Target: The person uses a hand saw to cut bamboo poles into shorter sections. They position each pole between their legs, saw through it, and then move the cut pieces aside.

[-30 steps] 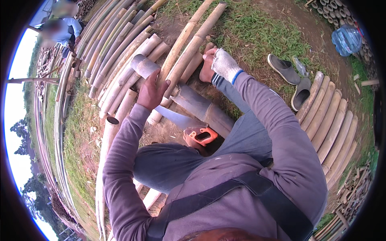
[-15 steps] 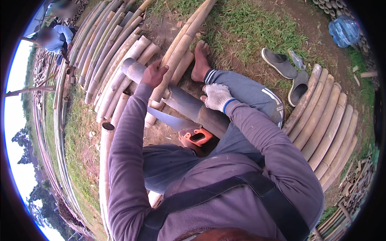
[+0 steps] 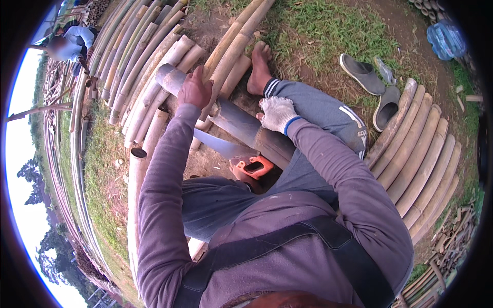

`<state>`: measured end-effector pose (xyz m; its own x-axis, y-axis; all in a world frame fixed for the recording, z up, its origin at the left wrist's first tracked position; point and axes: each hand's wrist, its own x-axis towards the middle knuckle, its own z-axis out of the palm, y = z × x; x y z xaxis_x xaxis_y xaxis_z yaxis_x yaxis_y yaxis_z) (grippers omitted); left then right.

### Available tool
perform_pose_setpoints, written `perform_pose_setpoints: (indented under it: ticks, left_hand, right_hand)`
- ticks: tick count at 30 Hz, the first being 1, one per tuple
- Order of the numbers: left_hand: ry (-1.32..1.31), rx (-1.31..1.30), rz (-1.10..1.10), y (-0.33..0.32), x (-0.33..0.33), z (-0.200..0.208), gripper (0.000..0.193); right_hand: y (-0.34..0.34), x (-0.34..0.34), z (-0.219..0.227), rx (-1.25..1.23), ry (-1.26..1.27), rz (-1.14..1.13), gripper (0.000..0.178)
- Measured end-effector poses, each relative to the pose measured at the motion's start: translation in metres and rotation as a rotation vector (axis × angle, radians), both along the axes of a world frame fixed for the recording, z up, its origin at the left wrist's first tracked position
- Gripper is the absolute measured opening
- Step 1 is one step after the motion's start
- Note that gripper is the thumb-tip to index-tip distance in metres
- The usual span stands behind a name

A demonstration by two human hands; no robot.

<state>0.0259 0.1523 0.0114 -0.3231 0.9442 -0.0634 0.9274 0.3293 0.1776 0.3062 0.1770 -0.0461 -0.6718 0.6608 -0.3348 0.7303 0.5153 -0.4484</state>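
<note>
My bare left hand (image 3: 195,88) is closed against the left side of a pale bamboo pole (image 3: 233,51), one of two lying side by side. Beneath these runs a thick dark bamboo tube (image 3: 241,123), slanting from upper left down to my lap. My right hand (image 3: 278,114), in a white knit glove with a blue cuff, rests with curled fingers at my bent leg; its palm side is hidden. A handsaw (image 3: 255,167) with an orange handle lies below the tube, near my other foot, its blade (image 3: 218,145) pointing up and left.
Cut bamboo poles (image 3: 149,61) lie in rows at the left, and more bamboo (image 3: 411,159) is stacked at the right. Grey clogs (image 3: 362,74) and a blue water jug (image 3: 446,41) lie at the upper right. Another person (image 3: 77,41) is at the far left.
My left hand has turned so its back faces up, with its fingers against the pole's left side. My right hand stays by my leg. The view has shifted slightly.
</note>
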Motion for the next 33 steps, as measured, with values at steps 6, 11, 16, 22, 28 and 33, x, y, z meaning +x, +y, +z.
perform_pose_setpoints:
  ticks: [6, 11, 16, 22, 28, 33]
  left_hand:
    - [0.026, -0.008, 0.002, -0.008, -0.007, -0.013, 0.058]
    - [-0.196, -0.055, -0.054, -0.008, -0.027, -0.027, 0.054]
    - [-0.307, -0.243, -0.086, -0.007, -0.069, -0.035, 0.058]
    - [-0.355, -0.262, -0.076, -0.004, -0.067, -0.029, 0.057]
    - [-0.369, -0.222, -0.075, -0.006, -0.068, -0.032, 0.056]
    - [-0.454, -0.217, -0.047, -0.002, -0.045, -0.014, 0.056]
  right_hand:
    - [0.000, -0.004, -0.006, -0.014, -0.019, 0.003, 0.037]
    - [0.004, -0.002, -0.005, -0.044, -0.028, 0.006, 0.039]
    - [0.003, -0.004, -0.010, -0.038, 0.010, 0.012, 0.043]
    - [0.004, -0.004, -0.005, -0.051, -0.010, 0.006, 0.045]
    - [0.004, -0.005, -0.009, -0.040, -0.018, 0.019, 0.045]
    - [0.003, -0.006, -0.023, -0.035, 0.153, -0.108, 0.052]
